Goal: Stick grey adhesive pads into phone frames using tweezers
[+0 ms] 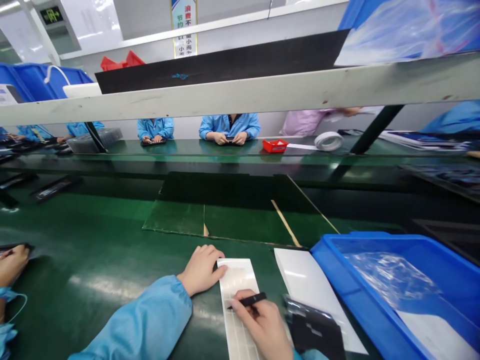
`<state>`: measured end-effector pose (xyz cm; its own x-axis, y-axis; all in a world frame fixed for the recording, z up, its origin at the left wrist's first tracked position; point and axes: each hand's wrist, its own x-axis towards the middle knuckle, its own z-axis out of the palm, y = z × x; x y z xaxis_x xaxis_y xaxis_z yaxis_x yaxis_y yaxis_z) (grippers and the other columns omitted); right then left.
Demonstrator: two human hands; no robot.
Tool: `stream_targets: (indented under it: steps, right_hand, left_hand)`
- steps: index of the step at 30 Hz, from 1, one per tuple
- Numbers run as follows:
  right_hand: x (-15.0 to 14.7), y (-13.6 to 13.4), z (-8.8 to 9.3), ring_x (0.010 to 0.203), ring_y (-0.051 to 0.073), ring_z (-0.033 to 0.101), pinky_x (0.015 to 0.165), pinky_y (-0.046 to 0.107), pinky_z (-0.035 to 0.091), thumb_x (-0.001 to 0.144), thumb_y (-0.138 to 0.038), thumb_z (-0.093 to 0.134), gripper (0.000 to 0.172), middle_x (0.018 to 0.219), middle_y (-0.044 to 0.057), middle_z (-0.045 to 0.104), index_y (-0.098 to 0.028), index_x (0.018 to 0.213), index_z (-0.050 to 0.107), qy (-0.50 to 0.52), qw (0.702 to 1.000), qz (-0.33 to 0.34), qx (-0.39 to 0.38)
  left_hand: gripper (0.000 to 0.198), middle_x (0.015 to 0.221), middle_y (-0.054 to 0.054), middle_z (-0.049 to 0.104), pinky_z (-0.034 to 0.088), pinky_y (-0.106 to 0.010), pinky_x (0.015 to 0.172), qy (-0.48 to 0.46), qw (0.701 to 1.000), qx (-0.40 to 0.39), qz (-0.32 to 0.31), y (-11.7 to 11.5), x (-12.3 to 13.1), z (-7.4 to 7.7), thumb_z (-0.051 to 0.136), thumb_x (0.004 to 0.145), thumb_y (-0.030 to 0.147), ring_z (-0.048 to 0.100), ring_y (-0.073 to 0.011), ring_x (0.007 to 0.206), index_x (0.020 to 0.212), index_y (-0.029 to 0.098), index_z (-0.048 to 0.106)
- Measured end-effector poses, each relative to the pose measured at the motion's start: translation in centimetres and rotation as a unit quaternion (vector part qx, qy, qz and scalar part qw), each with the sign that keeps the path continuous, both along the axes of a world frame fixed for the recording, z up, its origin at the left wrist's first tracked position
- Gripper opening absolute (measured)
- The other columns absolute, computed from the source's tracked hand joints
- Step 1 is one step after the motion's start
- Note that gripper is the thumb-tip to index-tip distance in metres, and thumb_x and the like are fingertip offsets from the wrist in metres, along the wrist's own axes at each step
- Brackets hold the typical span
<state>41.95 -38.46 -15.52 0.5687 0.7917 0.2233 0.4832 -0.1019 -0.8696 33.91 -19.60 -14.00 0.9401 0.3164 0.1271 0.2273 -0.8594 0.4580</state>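
Cataloguing one work station on a green conveyor mat. Main item: a white label sheet, a narrow rectangular strip printed or scored with a grid of small pale cells, the finer markings blurred. It lies flat on the mat at the near edge, its long axis running near to far and leaning slightly left at the far end.

Left hand: fingers loosely together and slightly curled, pressing on the sheet's far left corner. Right hand: pinching a slim black pen between thumb and fingers, its tip pointing left above the sheet.

Just right of the sheet: a wider white sheet, with a blurred black object in clear plastic over its near end. Further right: a blue plastic bin holding a clear plastic bag.

Far side, beyond a pale shelf rail: co-workers in blue smocks, a small red tray and a white tape roll.
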Motion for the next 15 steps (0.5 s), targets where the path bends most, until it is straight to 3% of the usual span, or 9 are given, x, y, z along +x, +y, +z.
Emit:
stream_targets:
  steps: [15]
  right_hand:
    - [-0.59, 0.06, 0.78, 0.048, 0.015, 0.054, 0.049, 0.025, 0.043, 0.087, -0.048, 0.06, 0.035, 0.06, 0.003, 0.065, -0.017, 0.076, 0.071, 0.036, 0.999, 0.001, -0.014]
  left_hand:
    - [0.02, 0.105, -0.004, 0.062, 0.037, -0.037, 0.085, -0.001, 1.0, 0.012, -0.011, 0.18, -0.22, 0.05, 0.053, 0.095, 0.035, 0.055, -0.0214, 0.096, 0.108, 0.022, 0.061]
